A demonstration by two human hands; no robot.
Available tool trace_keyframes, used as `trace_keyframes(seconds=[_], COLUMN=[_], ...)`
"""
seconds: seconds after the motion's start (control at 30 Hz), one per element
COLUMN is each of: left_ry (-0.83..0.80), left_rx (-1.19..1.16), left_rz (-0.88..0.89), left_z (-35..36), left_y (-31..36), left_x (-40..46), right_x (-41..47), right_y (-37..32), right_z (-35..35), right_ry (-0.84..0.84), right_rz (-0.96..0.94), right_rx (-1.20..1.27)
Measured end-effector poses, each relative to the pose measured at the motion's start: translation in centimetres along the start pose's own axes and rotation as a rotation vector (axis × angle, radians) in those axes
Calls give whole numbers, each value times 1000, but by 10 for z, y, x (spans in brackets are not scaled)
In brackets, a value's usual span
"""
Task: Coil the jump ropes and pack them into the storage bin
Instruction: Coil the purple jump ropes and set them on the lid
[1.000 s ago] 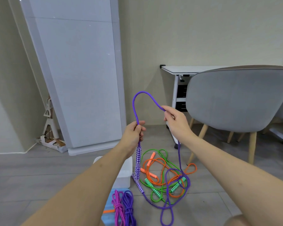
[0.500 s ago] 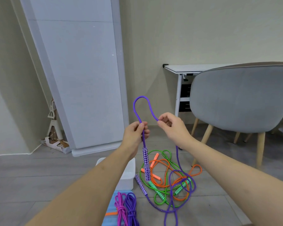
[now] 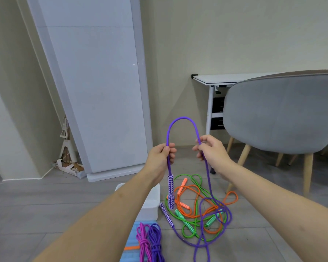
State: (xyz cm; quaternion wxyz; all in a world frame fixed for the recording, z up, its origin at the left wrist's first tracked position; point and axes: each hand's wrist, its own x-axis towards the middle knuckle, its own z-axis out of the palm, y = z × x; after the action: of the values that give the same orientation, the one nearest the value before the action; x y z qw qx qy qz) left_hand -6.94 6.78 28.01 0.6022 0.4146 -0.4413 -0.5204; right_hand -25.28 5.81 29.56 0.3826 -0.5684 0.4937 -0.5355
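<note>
Since a moment ago: the two hands have moved a bit apart, and the rope loop between them is now wider and taller.
Left hand [image 3: 160, 156]: fingers curled round the purple jump rope [image 3: 181, 120], just above its patterned handle [image 3: 170, 191], which hangs down.
Right hand [image 3: 211, 151]: pinches the other side of the loop.
Rope: goes down to the floor, into a pile with the green rope [image 3: 189, 228] and orange rope [image 3: 231, 197].
Storage bin [image 3: 151, 205]: white, on the floor, partly hidden behind the left arm.
Coiled ropes [image 3: 150, 241]: pink and purple, on a blue thing cut off at the bottom edge.
Hard to see: what is inside the bin.
</note>
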Motion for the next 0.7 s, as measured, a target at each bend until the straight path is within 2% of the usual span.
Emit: trace_keyframes(seconds=[0.13, 0.27, 0.43, 0.57, 0.7], left_ry=[5, -12, -58, 0, 35], left_rx=[-2, -17, 7, -15, 84], left_rz=[34, 41, -9, -5, 34], left_z=[0, 1, 3, 5, 1], left_y=[0, 3, 6, 6, 3], left_x=[0, -4, -10, -11, -10], right_x=[-1, -1, -6, -11, -16], right_y=[-1, 1, 0, -4, -4], right_z=[0, 0, 1, 3, 7], right_ry=[45, 81, 46, -1, -107], right_rz=[-55, -58, -119, -155, -230], right_rx=[62, -12, -92, -135, -225])
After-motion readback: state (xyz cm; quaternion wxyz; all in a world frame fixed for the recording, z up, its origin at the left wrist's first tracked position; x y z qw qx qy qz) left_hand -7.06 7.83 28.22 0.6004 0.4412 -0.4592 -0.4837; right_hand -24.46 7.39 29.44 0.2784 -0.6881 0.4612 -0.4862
